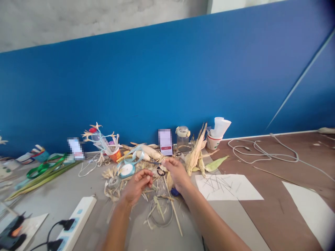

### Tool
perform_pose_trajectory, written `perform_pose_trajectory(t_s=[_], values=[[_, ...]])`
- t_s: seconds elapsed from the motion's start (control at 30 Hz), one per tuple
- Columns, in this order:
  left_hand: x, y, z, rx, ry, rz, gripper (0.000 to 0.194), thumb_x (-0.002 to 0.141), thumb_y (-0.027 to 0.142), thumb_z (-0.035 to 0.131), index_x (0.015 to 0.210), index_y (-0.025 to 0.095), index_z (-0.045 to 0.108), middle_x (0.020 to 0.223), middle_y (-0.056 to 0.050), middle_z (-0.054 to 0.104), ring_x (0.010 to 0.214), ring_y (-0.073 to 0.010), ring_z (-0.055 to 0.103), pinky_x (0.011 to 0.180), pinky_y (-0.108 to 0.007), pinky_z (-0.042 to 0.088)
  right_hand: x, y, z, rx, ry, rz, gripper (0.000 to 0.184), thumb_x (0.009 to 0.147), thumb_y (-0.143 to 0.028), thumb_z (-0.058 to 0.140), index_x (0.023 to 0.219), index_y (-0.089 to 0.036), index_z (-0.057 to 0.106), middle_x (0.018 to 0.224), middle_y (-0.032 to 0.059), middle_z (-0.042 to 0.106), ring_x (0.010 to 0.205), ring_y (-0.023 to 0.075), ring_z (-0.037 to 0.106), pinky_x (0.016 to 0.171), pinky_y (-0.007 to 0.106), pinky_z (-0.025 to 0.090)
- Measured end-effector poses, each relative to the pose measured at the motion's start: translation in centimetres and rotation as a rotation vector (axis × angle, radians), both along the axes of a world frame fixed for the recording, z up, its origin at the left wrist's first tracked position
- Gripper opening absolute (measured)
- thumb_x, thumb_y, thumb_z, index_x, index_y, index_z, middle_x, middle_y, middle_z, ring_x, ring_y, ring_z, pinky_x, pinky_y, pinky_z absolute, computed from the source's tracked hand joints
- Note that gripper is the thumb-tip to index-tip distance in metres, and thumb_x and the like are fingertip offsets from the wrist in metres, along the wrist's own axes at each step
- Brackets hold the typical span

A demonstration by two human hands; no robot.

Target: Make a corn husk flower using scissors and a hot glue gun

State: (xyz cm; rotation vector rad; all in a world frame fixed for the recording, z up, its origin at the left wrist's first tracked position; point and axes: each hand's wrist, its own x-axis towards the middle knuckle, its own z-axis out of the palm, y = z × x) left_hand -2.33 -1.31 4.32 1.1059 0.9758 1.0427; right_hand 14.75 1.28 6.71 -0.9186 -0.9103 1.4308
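Observation:
My left hand point(137, 185) is raised over the scraps, with its fingers curled and the thumb against them. Any small thing in that pinch is too small to make out. My right hand point(176, 173) is closed at the fingertips a little farther forward, and what it grips cannot be made out. Between the two hands is a black loop point(160, 171), perhaps a scissors handle. Dry corn husk scraps point(112, 190) lie below and around both hands. Left of them sits a ribbon spool point(127, 170) with pale blue ribbon point(136, 153). A wire coil point(171, 216) lies in front.
Behind stand a phone point(165, 142), a lidded jar point(182, 139), corn husks point(195, 153) and a paper cup point(214, 142). Thin wires lie on a white sheet point(248, 190). A power strip point(81, 218) is at left front, a white cable point(285, 159) at right.

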Motion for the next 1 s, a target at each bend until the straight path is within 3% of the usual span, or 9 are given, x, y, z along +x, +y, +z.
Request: perform_pose_trajectory(t_s=[0.17,0.33,0.53,0.73,1.0], values=[[1.1,-0.4,0.4,-0.062,-0.209,-0.024,0.017,0.071,0.026,0.067,0.074,0.015,0.055,0.059,0.005,0.049,0.039,-0.0012,0.034,0.046,-0.019,0.028,-0.6,-0.7,0.5,0.086,-0.113,0.054,0.020,0.065,-0.034,0.057,0.056,-0.018,0.048,0.051,-0.0056,0.040,0.051,0.0093,0.034,0.052,0.023,0.027],[1.5,-0.6,0.4,-0.087,-0.239,-0.018,0.020,0.075,0.031,0.064,0.073,0.015,0.053,0.056,0.006,0.046,0.036,0.0014,0.024,0.044,-0.017,0.025,-0.8,-0.4,0.0,0.160,-0.222,0.026,0.023,0.068,-0.035,0.054,0.055,-0.018,0.046,0.052,-0.0048,0.040,0.051,0.0096,0.034,0.051,0.023,0.029],[1.9,-0.8,0.8,-0.106,-0.297,-0.038,0.025,0.072,0.032,0.068,0.088,0.017,0.054,0.057,0.008,0.044,0.036,0.0017,0.021,0.042,-0.016,0.024,-0.7,-0.3,-0.3,0.231,-0.368,-0.017,0.019,0.072,-0.033,0.051,0.059,-0.019,0.049,0.054,-0.0033,0.044,0.053,0.0114,0.039,0.052,0.024,0.032],[1.9,-1.0,1.1,-0.119,-0.319,-0.060,0.032,0.071,0.031,0.068,0.097,0.016,0.056,0.056,0.008,0.043,0.035,0.0017,0.019,0.040,-0.016,0.022,-0.6,-0.9,0.3,0.329,-0.569,-0.079,0.014,0.074,-0.025,0.049,0.063,-0.018,0.053,0.067,0.0008,0.053,0.065,0.0145,0.049,0.064,0.026,0.036],[2.1,-1.0,0.7,-0.159,-0.284,-0.039,0.022,0.070,0.029,0.069,0.081,0.014,0.058,0.051,0.008,0.041,0.035,0.0013,0.020,0.040,-0.017,0.021,-0.8,-1.1,0.4,0.383,-0.619,-0.044,0.015,0.075,-0.019,0.049,0.060,-0.019,0.053,0.070,0.0016,0.055,0.069,0.0150,0.052,0.067,0.026,0.038]])
